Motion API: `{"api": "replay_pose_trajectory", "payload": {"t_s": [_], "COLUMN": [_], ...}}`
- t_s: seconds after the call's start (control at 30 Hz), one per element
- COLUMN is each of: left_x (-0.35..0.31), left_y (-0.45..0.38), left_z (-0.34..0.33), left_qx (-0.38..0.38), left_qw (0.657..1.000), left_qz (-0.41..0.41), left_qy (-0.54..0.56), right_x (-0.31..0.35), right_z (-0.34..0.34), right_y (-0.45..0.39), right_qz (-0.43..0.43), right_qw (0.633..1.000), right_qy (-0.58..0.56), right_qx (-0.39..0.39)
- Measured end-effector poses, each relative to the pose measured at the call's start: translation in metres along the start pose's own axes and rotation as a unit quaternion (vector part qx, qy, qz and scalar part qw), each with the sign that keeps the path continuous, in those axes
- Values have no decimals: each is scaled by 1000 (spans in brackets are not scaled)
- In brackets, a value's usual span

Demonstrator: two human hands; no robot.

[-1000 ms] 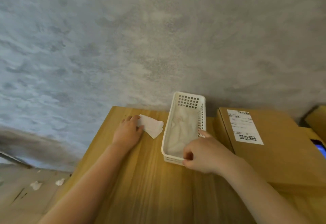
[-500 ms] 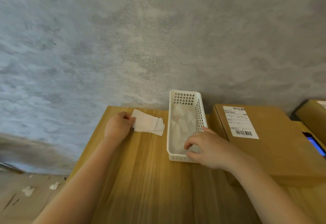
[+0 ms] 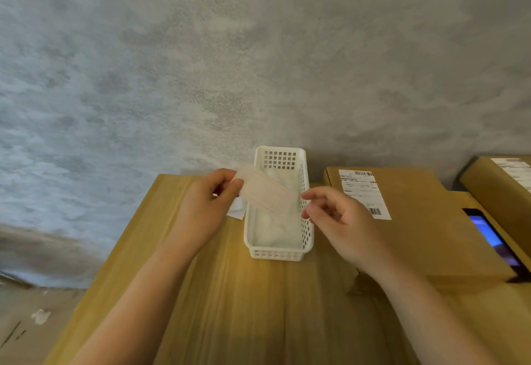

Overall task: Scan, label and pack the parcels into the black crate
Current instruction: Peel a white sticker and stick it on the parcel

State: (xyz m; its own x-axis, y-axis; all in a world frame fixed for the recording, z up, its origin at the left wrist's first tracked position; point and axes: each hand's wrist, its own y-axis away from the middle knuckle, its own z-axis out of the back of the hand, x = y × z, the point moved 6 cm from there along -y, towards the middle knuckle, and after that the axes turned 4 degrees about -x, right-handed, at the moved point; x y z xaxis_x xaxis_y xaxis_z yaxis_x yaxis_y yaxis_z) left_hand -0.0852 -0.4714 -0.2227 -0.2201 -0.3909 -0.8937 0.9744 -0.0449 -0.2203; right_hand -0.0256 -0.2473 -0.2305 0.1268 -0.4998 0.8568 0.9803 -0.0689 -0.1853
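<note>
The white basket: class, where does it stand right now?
In the head view the white basket stands on the wooden table against the wall, between the two hands, just left of the labelled cardboard box.

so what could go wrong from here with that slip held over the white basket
1. The left hand pinches only one end of the pale slip; the free end hangs over the white basket, so it could curl or drop in among the crumpled papers there.
2. The right hand is beside the free end but not plainly holding it, so a two-handed peel may fumble.
3. The phone lies at the edge of the labelled box and could get knocked off.
</note>
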Motion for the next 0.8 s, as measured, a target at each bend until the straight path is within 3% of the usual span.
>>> {"api": "replay_pose_trajectory", "payload": {"t_s": [0.23,0.47,0.6,0.8], "left_x": [-50,-68,-74,-80], "left_y": [27,50,62,66], "left_z": [-59,-103,-131,-153], "left_qx": [68,76,103,78], "left_qw": [997,987,982,983], "left_qz": [0,49,52,47], "left_qy": [26,136,148,162], "right_x": [-6,-24,-34,-46], "right_z": [37,92,114,136], "right_y": [23,39,45,52], "right_qz": [-24,-83,-94,-92], "right_qw": [998,986,984,986], "right_qy": [-51,-138,-148,-130], "right_qx": [37,31,36,44]}}
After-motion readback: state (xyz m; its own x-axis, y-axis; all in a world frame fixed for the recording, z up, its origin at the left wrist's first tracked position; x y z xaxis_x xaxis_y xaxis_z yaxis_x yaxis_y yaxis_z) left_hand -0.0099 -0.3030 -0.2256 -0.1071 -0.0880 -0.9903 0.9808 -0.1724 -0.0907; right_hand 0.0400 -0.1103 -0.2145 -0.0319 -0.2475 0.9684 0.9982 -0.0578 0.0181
